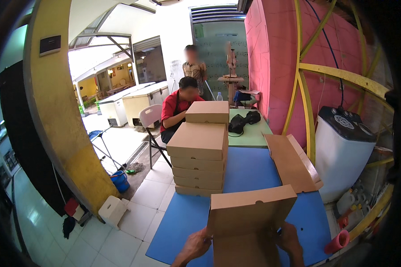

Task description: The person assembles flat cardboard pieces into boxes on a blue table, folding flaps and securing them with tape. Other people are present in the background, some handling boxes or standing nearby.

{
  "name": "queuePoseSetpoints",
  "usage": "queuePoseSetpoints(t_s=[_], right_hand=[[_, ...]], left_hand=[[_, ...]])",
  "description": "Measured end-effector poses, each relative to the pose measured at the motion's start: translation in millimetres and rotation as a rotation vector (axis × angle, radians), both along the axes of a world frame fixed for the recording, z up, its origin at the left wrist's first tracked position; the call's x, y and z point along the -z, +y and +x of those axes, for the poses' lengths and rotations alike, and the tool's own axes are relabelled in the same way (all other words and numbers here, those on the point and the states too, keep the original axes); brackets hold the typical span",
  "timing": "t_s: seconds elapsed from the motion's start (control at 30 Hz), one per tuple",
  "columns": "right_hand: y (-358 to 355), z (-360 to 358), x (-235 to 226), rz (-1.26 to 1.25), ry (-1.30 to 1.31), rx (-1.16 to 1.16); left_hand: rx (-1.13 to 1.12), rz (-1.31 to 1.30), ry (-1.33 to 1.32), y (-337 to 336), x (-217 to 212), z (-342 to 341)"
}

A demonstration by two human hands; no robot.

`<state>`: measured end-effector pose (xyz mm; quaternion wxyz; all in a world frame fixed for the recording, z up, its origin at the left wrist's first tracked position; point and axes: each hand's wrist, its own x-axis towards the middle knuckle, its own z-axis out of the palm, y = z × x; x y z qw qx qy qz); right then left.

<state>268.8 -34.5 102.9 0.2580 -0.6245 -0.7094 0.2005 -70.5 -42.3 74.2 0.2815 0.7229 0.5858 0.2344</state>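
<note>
- Half-folded cardboard box (249, 218) sits on the blue table (254, 171), lid raised, just in front of the stack of closed boxes (199, 153)
- Left hand (197, 244) grips the box's left wall, fingers curled
- Right hand (289, 238) clasps its right wall
- Flat cardboard blanks (294, 162) lie right of the stack

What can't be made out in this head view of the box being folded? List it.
- Left hand and right hand: fingers hidden behind the cardboard box; wrists cut off by the lower edge.
- Box inside: hidden by its raised flap.
- Stack of folded boxes: far side unseen; hides the seated person below the chest.
- Black items on the green table: too small to identify.
</note>
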Motion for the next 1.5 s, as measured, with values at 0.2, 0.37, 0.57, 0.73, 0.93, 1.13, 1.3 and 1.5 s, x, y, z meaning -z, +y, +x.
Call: queuePoseSetpoints(t_s=[0.2, 0.37, 0.57, 0.73, 0.93, 1.13, 1.3, 1.5], right_hand=[[24.8, 9.5, 18.6, 0.276, 0.040, -0.212], [21.7, 5.4, 42.7, 0.193, 0.033, -0.241], [-58.3, -3.6, 2.9, -0.251, 0.845, -0.256], [-83.0, -33.8, -2.6, 0.249, 0.123, -0.443], [-63.6, -47.3, 23.6, 0.342, 0.151, -0.444], [-54.2, -58.9, 40.5, 0.450, 0.227, -0.472], [-57.3, -66.4, 53.3, 0.477, 0.147, -0.418], [-66.1, -74.3, 47.5, 0.377, 0.135, -0.407]], left_hand=[[0.080, 0.309, 0.036, 4.7, 13.0, -39.2], [-0.037, 0.277, 0.236, 4.7, 23.8, -47.2], [0.145, -0.013, 0.288, -58.6, 18.7, -73.4], [-0.023, 0.227, 0.202, -117.7, 45.2, -18.1], [-0.371, -0.136, -0.572, -117.1, 53.5, -10.7], [-0.430, 0.193, -0.932, -99.7, 56.6, -21.8], [-0.296, -0.152, -0.656, -105.5, 35.3, -49.9], [-0.231, -0.151, -0.748, -111.7, 25.0, -52.4]])
